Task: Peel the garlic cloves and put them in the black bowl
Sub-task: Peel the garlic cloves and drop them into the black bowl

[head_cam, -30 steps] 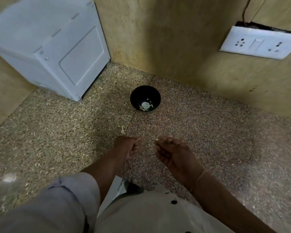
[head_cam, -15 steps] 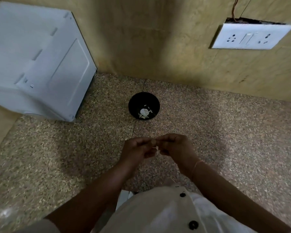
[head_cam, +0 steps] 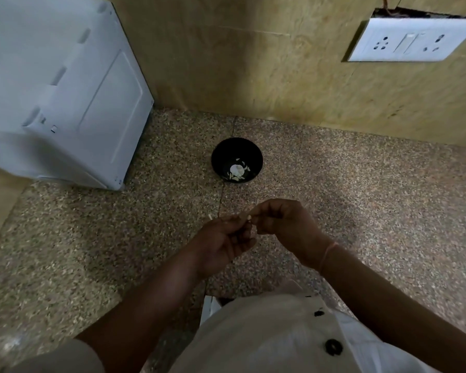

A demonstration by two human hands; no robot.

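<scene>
step: peeling | left hand (head_cam: pixel 226 239) and right hand (head_cam: pixel 283 222) both pinch a clove (head_cam: pixel 248 218) between them | next: strip skin, then drop clove in bowl (head_cam: pixel 225 153)

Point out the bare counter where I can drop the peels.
Widest bare stretch: the counter right of the black bowl, bounded by the wall and the right hand. Another lies between the white appliance and the left hand. Crowded: the short strip from bowl to hands, where both pinch a garlic clove.
</scene>
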